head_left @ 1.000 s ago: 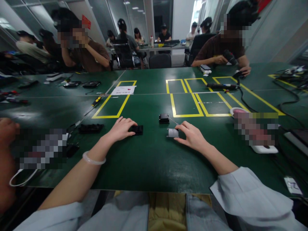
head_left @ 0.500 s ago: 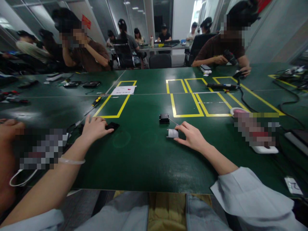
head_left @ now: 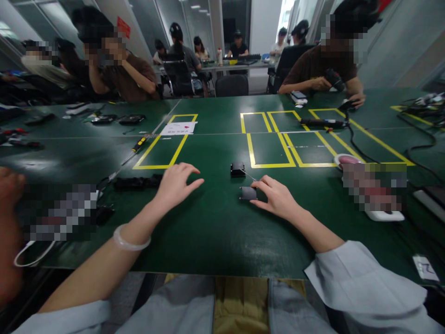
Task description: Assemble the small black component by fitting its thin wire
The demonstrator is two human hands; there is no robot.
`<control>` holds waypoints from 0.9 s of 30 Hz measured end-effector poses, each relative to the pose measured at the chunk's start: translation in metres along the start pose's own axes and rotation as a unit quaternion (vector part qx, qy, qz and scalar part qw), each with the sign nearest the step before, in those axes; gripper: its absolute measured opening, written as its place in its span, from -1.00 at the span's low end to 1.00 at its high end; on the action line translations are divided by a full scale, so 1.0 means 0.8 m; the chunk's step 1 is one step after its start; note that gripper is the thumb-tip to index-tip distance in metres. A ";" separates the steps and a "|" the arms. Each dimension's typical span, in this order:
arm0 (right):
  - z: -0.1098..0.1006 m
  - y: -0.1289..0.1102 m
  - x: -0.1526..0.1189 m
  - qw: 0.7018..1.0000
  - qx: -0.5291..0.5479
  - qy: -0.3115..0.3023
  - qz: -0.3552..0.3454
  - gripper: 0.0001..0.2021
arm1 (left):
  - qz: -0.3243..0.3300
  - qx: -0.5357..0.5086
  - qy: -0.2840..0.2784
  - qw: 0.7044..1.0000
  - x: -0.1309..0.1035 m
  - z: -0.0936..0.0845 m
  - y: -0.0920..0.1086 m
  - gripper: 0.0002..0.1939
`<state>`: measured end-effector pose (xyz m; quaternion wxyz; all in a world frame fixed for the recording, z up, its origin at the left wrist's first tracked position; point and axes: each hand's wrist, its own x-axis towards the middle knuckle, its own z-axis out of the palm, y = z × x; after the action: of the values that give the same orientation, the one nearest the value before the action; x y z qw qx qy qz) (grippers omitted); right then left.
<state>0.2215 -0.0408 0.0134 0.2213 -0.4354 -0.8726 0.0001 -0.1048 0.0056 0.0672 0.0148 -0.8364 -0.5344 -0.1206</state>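
Note:
My right hand (head_left: pixel 273 197) pinches a small dark grey curved piece (head_left: pixel 248 193) between thumb and fingers, just above or on the green table. Just beyond it stands a small black block-shaped part (head_left: pixel 238 169). A thin pale rod or wire (head_left: pixel 248 175) runs between that block and my fingertips; I cannot tell which it belongs to. My left hand (head_left: pixel 177 185) is over the table with thumb and fingers apart, nothing between them. Behind its wrist lies a long black part (head_left: pixel 135 183), its right end hidden by the hand. Another black piece (head_left: pixel 104 213) lies left of my forearm.
Yellow tape outlines (head_left: pixel 273 165) mark the green table (head_left: pixel 215 241). A yellow-black screwdriver (head_left: pixel 139 144) and a white paper (head_left: pixel 179 128) lie beyond my left hand. Blurred-out devices flank me. A co-worker's arm (head_left: pixel 10 232) is at far left; others sit opposite.
My left hand has moved right and come away from the black piece under its thumb; its fingers are now free. My right hand stays put, with the grey piece looking darker.

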 end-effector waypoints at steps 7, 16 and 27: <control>0.004 -0.004 -0.001 0.999 0.014 0.009 -0.035 -0.62 | 0.073 -0.270 -0.106 0.954 0.025 0.038 0.090 -0.67; 0.010 -0.010 -0.002 0.997 0.010 0.022 -0.074 -0.60 | 0.047 -0.355 -0.178 0.917 0.034 0.055 0.105 -0.73; 0.015 -0.013 -0.002 0.997 0.016 0.001 -0.081 -0.54 | 0.005 -0.419 -0.198 0.886 0.027 0.065 0.099 -0.70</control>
<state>0.2099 -0.0461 0.0041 0.2283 -0.3600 -0.9046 -0.0042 -0.0152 -0.0015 0.0295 -0.4422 -0.7742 -0.4217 -0.1648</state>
